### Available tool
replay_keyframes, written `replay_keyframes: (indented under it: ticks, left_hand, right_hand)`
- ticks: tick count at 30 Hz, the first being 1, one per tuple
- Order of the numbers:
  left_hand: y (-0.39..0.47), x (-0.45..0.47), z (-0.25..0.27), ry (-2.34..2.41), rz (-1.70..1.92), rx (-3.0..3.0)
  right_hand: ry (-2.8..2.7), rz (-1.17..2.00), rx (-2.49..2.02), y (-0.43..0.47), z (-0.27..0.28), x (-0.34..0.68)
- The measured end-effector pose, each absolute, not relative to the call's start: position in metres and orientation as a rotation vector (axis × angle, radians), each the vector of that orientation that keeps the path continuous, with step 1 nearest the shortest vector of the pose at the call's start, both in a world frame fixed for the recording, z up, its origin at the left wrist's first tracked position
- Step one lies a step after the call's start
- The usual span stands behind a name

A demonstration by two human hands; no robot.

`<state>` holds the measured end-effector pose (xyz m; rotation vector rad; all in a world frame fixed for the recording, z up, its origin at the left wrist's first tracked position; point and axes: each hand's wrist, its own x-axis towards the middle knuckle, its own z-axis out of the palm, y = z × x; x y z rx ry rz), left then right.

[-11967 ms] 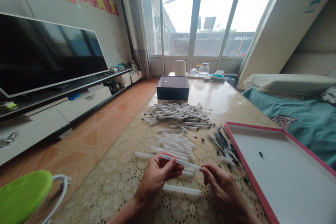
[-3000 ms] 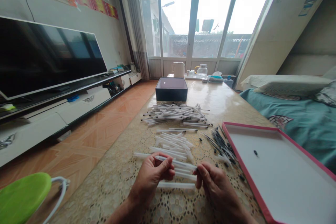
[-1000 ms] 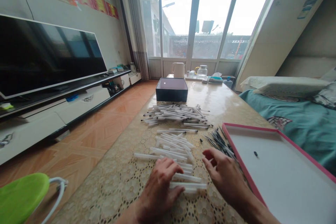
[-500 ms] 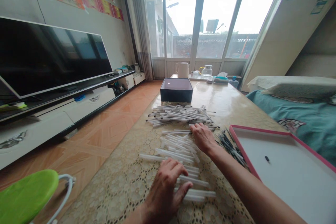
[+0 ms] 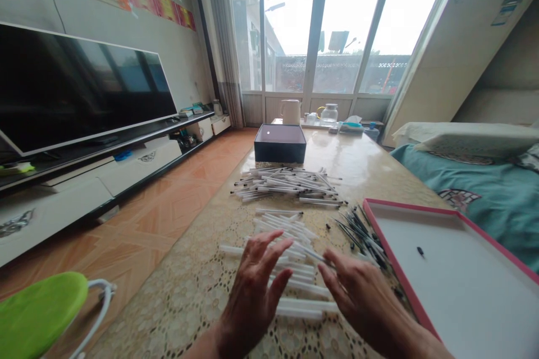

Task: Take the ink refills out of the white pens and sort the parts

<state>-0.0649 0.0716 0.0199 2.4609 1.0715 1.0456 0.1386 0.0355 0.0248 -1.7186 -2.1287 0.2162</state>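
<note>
My left hand (image 5: pixel 259 280) hovers over a row of translucent white pen tubes (image 5: pixel 305 311), its fingers apart and nothing gripped. Between the thumb and fingers of my right hand (image 5: pixel 362 289) is the end of a slim white pen tube (image 5: pixel 307 251), which points left toward the other hand. Just beyond lies a loose pile of similar tubes (image 5: pixel 290 224). Farther off, a heap of white pens with dark ends (image 5: pixel 290 182) spreads across the patterned tablecloth. Thin dark refills (image 5: pixel 362 233) lie right of the tubes. My hands partly cover the nearest tubes.
A dark open box (image 5: pixel 280 151) stands behind the heap. On the right, a pink-rimmed white tray (image 5: pixel 410 277) holds one small black piece (image 5: pixel 420 251). A pitcher (image 5: pixel 290 112) and glass jug (image 5: pixel 328 115) stand at the far end. A green stool (image 5: pixel 42 311) is at lower left.
My right hand has drawn back toward me from the edge of the pen heap and now has a tube in its fingers. My left hand has shifted slightly up and left, its fingers spreading.
</note>
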Motion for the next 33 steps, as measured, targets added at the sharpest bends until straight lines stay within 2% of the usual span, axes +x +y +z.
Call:
replay_keyframes:
  ticks: [6,13,15,20,22,27,33]
  left_hand:
    - [0.070,-0.058,0.022,0.745,0.586,2.793]
    - [0.064,-0.056,0.020,0.714,0.455,2.975]
    - [0.063,-0.058,0.020,0.733,0.457,2.987]
    - [0.061,-0.062,0.021,0.803,0.366,2.975]
    - [0.061,-0.062,0.023,0.815,0.317,2.946]
    - [0.056,-0.057,0.032,0.795,0.254,2.790]
    - [0.060,-0.067,0.041,0.815,0.435,2.490]
  right_hand:
    - [-2.086,0.694,-1.462,0.004,0.017,0.147]
    - [-2.200,0.855,-1.359,0.007,0.004,0.141]
    - [-2.264,0.741,-1.358,0.009,-0.007,0.138]
    - [-2.382,0.131,-1.354,0.010,-0.025,0.142]
    - [-2.434,-0.011,-1.315,0.010,-0.020,0.146]
    - [-2.504,-0.225,-1.210,0.009,0.005,0.146]
    - [-2.487,-0.360,-1.173,0.007,0.014,0.158]
